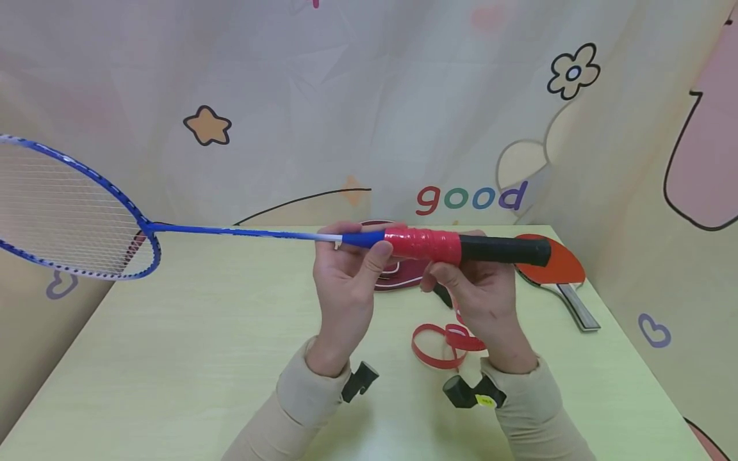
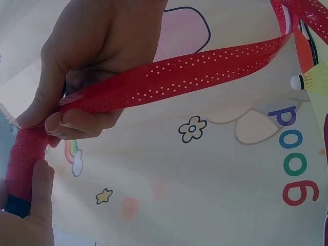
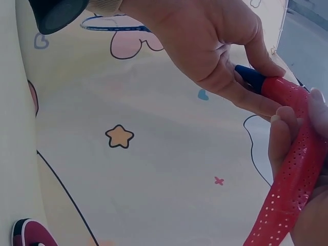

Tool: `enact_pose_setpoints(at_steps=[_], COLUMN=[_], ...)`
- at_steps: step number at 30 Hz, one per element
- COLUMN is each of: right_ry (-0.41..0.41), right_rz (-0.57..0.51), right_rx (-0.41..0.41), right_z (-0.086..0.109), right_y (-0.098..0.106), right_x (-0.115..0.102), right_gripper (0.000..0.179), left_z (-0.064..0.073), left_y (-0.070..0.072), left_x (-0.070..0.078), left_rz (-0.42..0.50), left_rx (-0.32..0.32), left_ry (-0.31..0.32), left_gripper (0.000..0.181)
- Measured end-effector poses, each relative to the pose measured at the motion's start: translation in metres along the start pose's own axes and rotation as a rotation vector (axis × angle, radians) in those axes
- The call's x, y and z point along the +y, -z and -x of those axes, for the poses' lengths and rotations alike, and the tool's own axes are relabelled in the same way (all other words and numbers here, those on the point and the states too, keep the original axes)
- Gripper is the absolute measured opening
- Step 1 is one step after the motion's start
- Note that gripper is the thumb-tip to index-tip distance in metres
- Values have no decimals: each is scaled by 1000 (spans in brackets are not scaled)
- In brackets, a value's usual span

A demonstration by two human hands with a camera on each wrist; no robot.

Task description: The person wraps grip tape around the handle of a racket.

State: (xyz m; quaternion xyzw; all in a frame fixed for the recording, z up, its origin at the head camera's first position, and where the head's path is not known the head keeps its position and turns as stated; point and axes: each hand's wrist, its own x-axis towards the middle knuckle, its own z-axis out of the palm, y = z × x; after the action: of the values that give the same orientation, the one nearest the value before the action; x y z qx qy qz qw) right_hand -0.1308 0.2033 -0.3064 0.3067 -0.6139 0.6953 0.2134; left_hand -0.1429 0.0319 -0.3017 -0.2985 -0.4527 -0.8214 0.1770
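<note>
A badminton racket (image 1: 242,233) with a blue frame is held level in front of me, its strung head reaching past the left edge of the head view. My left hand (image 1: 343,288) grips it at the blue cone, thumb by the red wrap. Perforated red grip tape (image 2: 179,77) covers the upper handle (image 1: 423,243); the lower handle (image 1: 507,250) is bare black. At the lower end of the wrap, my right hand (image 1: 478,294) pinches the tape between thumb and fingers. The loose tape trails from that hand down to loops (image 1: 441,365) on the table.
A table tennis paddle (image 1: 553,262) with orange-red rubber lies at the table's right side. A maroon item (image 1: 403,275) with white trim sits behind the hands. In the left wrist view a yellow shuttlecock (image 2: 312,81) shows at the right edge. A printed curtain (image 1: 346,96) hangs behind the table.
</note>
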Motion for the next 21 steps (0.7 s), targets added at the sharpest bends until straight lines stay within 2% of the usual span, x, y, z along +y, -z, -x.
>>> enact_pose_setpoints(at_steps=[4, 12, 21], right_ry=[-1, 12, 35], right_rz=[-9, -65, -20], right_rx=[18, 43, 62], right_z=[0, -1, 0], right_y=[-1, -1, -1], right_x=[0, -2, -2], right_gripper=[32, 48, 40], left_z=[0, 0, -1], left_y=[0, -1, -1], left_x=[1, 1, 1], left_rz=[-21, -35, 7], left_rx=[15, 47, 27], left_ry=[8, 38, 43], left_gripper=[48, 52, 53])
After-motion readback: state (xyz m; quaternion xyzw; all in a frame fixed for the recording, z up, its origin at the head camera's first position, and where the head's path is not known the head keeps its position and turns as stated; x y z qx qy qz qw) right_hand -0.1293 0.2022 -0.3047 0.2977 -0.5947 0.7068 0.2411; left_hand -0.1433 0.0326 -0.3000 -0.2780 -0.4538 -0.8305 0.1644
